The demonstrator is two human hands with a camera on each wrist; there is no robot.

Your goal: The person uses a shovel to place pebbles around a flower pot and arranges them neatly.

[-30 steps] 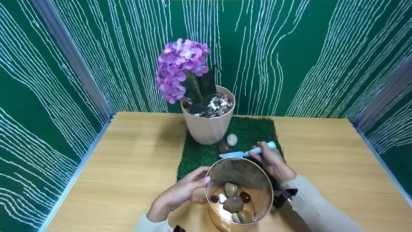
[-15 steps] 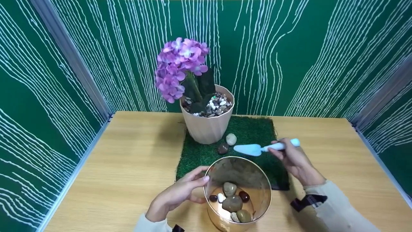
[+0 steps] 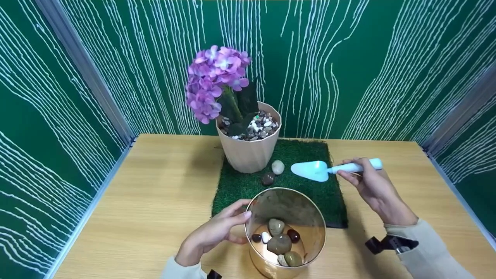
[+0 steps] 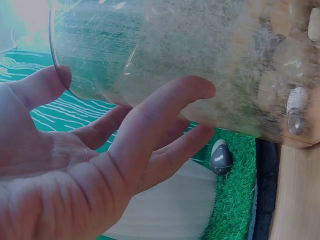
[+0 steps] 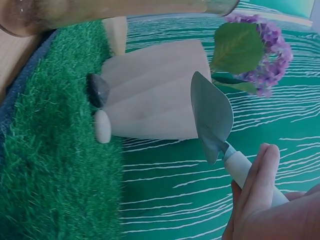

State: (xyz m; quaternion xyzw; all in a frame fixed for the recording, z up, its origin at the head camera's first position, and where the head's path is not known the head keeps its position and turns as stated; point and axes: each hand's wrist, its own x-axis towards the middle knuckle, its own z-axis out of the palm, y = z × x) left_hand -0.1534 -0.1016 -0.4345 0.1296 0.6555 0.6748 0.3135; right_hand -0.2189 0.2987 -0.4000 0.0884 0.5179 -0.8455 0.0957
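My left hand (image 3: 215,236) holds the side of a clear amber-tinted cylindrical container (image 3: 271,201), its thumb near the rim and its other fingers spread along the wall. Inside on the bottom lie several stones (image 3: 279,243) of mixed size, brown, dark and white. In my right hand (image 3: 378,190) is a pale blue garden trowel (image 3: 310,170), gripped by its handle. The blade points left above the turf mat, with nothing seen on it. Left of the blade a pale stone (image 3: 278,167) and a dark brown stone (image 3: 267,178) rest beside the flowerpot.
Behind the container a beige flowerpot (image 3: 248,153) stands on a green artificial turf mat (image 3: 310,205). It bears purple flowers (image 3: 217,77) and is filled with small pebbles (image 3: 261,126). Green white-lined panels (image 3: 310,69) enclose the wooden table (image 3: 162,182) at the back and sides.
My right hand has drawn the trowel rightward and up, away from the container, and the blade has turned to show its broad face. My left hand and the container stay in place.
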